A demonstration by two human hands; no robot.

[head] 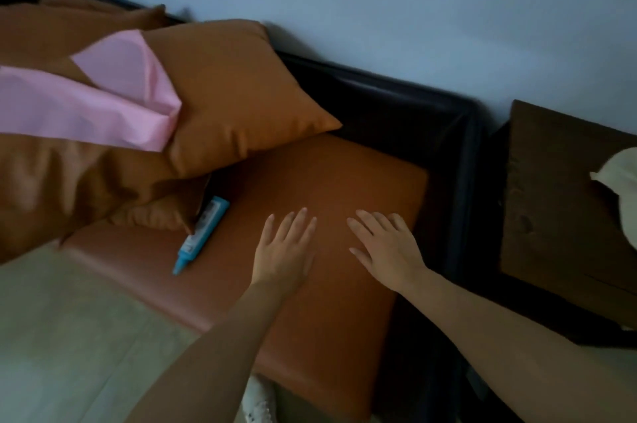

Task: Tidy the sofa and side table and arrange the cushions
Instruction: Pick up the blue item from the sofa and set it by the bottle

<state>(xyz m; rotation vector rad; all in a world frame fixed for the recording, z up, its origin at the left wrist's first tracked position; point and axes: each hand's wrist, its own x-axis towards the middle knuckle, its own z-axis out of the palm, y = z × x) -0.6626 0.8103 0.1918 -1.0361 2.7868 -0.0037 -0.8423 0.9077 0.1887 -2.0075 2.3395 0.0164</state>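
An orange seat cushion [327, 174] covers the sofa, which has a black frame [396, 102]. My left hand [284, 248] and my right hand [386, 246] lie flat on the seat, side by side, fingers spread, holding nothing. Several orange cushions [234, 98] are heaped at the sofa's left end, with a pink cloth [113, 98] draped over them. A blue tube [203, 233] lies on the seat, its upper end tucked under the lowest cushion, a hand's width left of my left hand. The brown side table [558, 202] stands to the right of the sofa.
A cream-white object [620, 184] rests on the side table's right part, cut off by the frame edge. A pale wall runs behind the sofa. Light floor [69, 336] lies at the lower left. Something white and lacy [256, 402] shows at the bottom edge.
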